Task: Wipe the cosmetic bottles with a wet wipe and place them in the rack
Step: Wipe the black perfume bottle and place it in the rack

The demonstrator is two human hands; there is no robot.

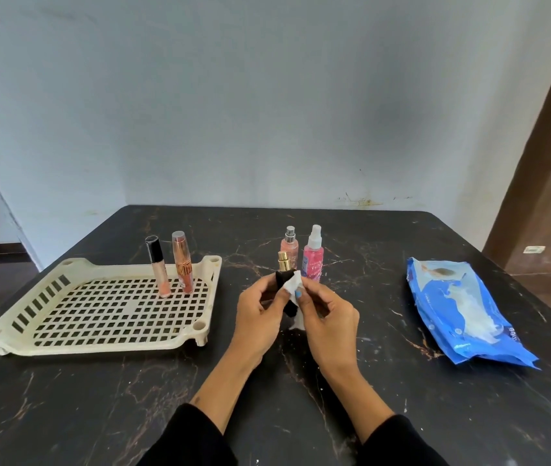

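Hands meet mid-worktop: left hand [256,307] grips a black gold-capped bottle [284,280], right hand [326,311] pinches a white wet wipe [291,284] against it; cream perforated plastic rack [5,334] at nine o'clock.

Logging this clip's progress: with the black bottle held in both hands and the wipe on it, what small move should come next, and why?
Probably keep rubbing the wet wipe down the black bottle: the right hand presses it only near the shoulder, while the left hand grips the body. Two tubes already stand in the rack; two spray bottles wait on the table.
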